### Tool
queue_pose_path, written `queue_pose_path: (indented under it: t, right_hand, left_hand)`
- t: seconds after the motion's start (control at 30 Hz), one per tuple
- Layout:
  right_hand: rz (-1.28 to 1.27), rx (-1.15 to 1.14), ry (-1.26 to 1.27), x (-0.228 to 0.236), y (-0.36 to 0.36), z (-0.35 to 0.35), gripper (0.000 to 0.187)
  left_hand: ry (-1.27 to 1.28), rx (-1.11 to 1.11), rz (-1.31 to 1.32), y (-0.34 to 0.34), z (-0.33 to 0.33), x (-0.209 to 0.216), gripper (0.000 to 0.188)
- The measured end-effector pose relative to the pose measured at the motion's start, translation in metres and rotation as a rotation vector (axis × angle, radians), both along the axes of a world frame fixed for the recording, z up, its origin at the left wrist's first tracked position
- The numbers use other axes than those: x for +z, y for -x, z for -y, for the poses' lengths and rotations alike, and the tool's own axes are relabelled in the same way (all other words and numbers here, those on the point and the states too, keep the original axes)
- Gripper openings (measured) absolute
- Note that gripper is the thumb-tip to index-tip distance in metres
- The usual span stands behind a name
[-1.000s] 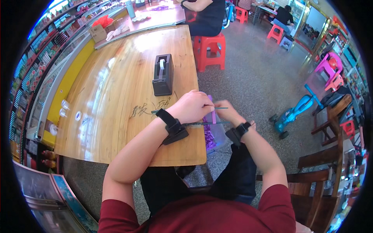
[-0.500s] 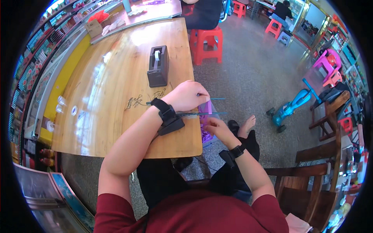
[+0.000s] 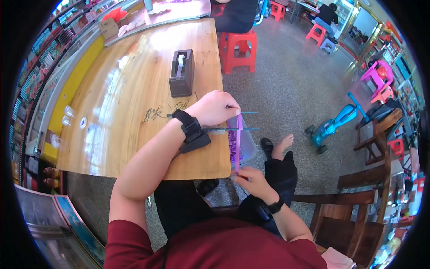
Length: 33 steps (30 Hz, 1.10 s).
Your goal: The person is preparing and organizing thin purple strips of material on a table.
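Observation:
A narrow purple strip (image 3: 238, 150) stretches taut between my two hands at the table's right edge. My left hand (image 3: 217, 107), closed, pinches its far end, close to a thin dark-blue stick (image 3: 249, 112) that sticks out past the fingers. My right hand (image 3: 252, 180) is closed on the near end, just off the table corner. A second thin stick (image 3: 251, 129) juts over the edge from beside my left wrist and crosses the strip; which lies on top I cannot tell. Below the edge, a clear plastic box (image 3: 250, 150) holds purple pieces (image 3: 232, 142).
A black tape dispenser (image 3: 181, 74) stands on the wooden table (image 3: 134, 94), beyond my left hand. A red stool (image 3: 238, 51) with a seated person is past the far right. A wooden chair (image 3: 345, 224) is at my right, a blue ride-on toy (image 3: 336, 123) farther off.
My right hand has moved down toward me, and the purple strip now runs long and straight between the hands. My left hand has stayed nearly in place.

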State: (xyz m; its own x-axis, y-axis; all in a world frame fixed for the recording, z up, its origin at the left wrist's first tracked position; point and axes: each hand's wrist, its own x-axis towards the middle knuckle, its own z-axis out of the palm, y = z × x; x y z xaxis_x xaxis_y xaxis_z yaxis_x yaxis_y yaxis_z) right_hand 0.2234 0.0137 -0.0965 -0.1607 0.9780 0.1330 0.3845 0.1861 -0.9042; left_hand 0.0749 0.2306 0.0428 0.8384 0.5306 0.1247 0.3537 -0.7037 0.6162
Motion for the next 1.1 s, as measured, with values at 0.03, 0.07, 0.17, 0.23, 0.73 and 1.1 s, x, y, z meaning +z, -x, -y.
queue_pose_path:
  t: [0.03, 0.07, 0.17, 0.23, 0.73, 1.1]
  right_hand:
    - [0.001, 0.001, 0.002, 0.005, 0.0, 0.007, 0.022]
    - [-0.047, -0.004, 0.046, 0.009, 0.001, 0.013, 0.025]
    - [-0.112, 0.005, 0.031, 0.021, -0.001, 0.019, 0.03]
    - [-0.13, 0.022, -0.034, 0.031, -0.001, 0.019, 0.032]
    - [-0.093, 0.163, -0.172, 0.101, -0.006, 0.007, 0.039]
    - [-0.017, -0.053, -0.375, 0.155, -0.042, -0.135, 0.026]
  left_hand:
    - [0.0, -0.001, -0.003, 0.0, 0.0, 0.001, 0.02]
    - [-0.001, -0.001, -0.006, 0.0, 0.0, 0.001, 0.02]
    - [0.012, 0.023, -0.033, -0.002, -0.001, 0.0, 0.02]
    - [-0.012, 0.009, -0.015, -0.001, -0.002, -0.002, 0.02]
    - [-0.056, -0.014, 0.013, -0.001, -0.003, -0.005, 0.021]
    - [-0.05, 0.023, -0.049, 0.0, -0.001, 0.002, 0.023]
